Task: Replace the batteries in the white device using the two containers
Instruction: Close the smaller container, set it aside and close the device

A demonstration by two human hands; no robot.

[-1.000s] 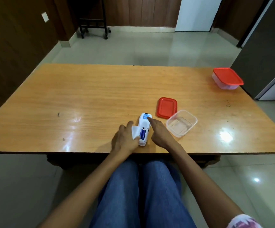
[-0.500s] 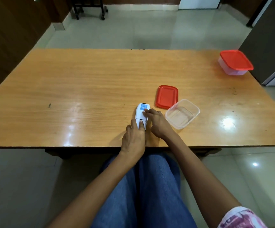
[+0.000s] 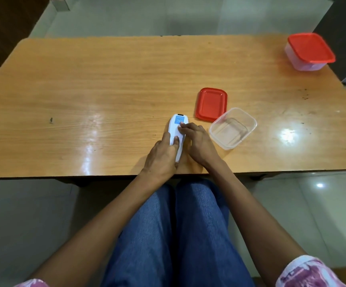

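Note:
The white device (image 3: 176, 131) lies back-up on the wooden table (image 3: 106, 96) near its front edge, a blue label at its far end. My left hand (image 3: 163, 156) rests on its near half, thumb and a finger pressed on the back. My right hand (image 3: 197, 143) holds it from the right, fingertips on the label end. No battery shows; the back looks covered. An open clear container (image 3: 232, 128) stands just right of my right hand and looks empty, its red lid (image 3: 211, 104) lying behind it. A second container (image 3: 309, 51) with a red lid on sits at the far right corner.
The table's front edge runs just below my wrists, with my knees in blue jeans under it. Tiled floor surrounds the table, and a dark cabinet stands past the far right corner.
One second ago the battery bay was open with a blue battery showing and my left hand held the white cover. Now the cover sits over the bay and both hands press on the device.

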